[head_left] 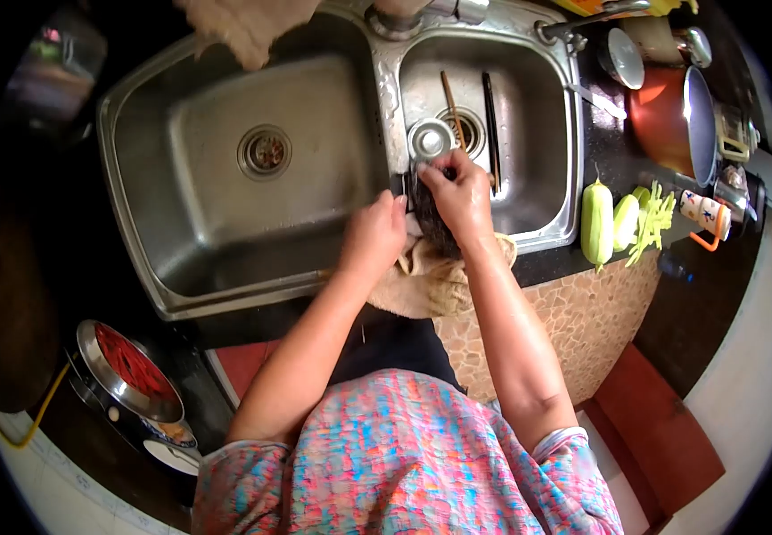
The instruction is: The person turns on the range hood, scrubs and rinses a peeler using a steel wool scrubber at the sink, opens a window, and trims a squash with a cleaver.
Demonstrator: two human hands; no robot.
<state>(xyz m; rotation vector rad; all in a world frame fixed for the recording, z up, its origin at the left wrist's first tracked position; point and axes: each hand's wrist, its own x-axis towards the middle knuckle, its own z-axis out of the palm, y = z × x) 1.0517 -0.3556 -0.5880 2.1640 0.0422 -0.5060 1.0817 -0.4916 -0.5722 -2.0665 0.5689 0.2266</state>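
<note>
Counter: dark and glossy, with a steel double sink set in it; a pebble-patterned surface shows below.
Left basin: bare steel around a drain with bits in it.
Right basin: one brown stick and one black stick by the drain, plus a round metal piece near the divider.
Dark bundle: at the divider's front end (no clue what it is, sorry), next to a beige cloth on the front edge.
Right hand: pinched narrow on the bundle.
Left hand: curled right beside it, can't tell if it's gripping.
Right side: green vegetable, cut strips, orange pot, white bowl.
</note>
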